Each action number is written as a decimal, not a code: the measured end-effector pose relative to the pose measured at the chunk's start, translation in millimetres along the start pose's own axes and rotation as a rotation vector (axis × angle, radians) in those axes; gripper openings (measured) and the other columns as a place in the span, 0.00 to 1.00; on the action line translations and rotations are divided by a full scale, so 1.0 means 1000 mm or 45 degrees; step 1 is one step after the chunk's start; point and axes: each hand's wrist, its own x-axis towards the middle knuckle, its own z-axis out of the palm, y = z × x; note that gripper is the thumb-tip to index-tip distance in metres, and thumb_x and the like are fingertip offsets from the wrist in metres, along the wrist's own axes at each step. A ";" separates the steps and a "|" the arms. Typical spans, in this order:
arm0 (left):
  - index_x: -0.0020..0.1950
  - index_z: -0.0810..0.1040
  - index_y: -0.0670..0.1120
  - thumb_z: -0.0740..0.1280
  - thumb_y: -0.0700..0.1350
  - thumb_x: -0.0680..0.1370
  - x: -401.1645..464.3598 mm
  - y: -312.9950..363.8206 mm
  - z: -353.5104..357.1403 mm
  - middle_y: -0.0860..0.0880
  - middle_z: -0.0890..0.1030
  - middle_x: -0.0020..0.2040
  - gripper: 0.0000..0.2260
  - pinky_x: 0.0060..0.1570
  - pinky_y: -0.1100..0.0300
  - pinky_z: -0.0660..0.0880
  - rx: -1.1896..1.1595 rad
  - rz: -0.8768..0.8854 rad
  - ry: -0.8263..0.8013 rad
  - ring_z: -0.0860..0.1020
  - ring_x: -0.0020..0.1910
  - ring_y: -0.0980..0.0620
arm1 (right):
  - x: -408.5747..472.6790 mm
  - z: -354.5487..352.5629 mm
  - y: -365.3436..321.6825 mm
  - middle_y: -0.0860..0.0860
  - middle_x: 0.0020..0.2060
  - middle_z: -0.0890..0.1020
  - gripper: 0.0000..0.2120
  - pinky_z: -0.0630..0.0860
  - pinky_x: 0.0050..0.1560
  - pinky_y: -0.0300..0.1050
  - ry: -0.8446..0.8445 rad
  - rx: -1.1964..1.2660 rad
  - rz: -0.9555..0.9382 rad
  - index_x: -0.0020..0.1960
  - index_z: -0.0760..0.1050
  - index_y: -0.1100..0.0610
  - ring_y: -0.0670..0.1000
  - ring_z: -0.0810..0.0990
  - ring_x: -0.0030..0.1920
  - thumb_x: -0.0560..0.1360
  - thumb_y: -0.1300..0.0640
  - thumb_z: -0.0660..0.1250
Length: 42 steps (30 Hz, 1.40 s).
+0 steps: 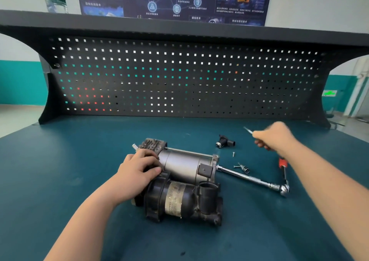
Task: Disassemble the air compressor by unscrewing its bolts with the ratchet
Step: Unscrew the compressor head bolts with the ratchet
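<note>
Teal matting covers the workbench [60,171], with the air compressor [179,181] near its middle. The left hand [137,173] presses on the compressor's top, fingers curled over it. The right hand [273,137], blurred, pinches a thin long bolt [248,130] toward the back edge. The ratchet [253,179] lies beside the compressor; judging from this, the bolt should be set down among the loose screws [236,164].
</note>
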 end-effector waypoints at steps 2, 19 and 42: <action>0.48 0.79 0.53 0.63 0.48 0.79 0.000 0.001 0.001 0.61 0.70 0.54 0.05 0.64 0.52 0.61 0.023 -0.002 0.026 0.64 0.59 0.50 | 0.022 0.023 0.025 0.57 0.31 0.83 0.11 0.70 0.30 0.41 0.024 -0.173 0.108 0.32 0.78 0.64 0.52 0.77 0.29 0.70 0.57 0.70; 0.47 0.78 0.51 0.58 0.41 0.81 -0.001 0.001 -0.006 0.61 0.71 0.53 0.11 0.65 0.55 0.61 -0.124 -0.016 -0.084 0.66 0.61 0.51 | -0.205 0.063 -0.071 0.47 0.42 0.76 0.24 0.69 0.45 0.49 -0.263 -0.870 -1.276 0.48 0.69 0.47 0.52 0.73 0.45 0.65 0.29 0.62; 0.48 0.77 0.59 0.77 0.60 0.62 -0.012 0.000 -0.017 0.72 0.63 0.60 0.18 0.54 0.62 0.69 -0.138 0.082 -0.274 0.64 0.62 0.61 | -0.106 -0.022 -0.083 0.42 0.35 0.81 0.27 0.77 0.41 0.46 0.042 -0.464 -0.823 0.43 0.79 0.46 0.44 0.79 0.38 0.51 0.31 0.67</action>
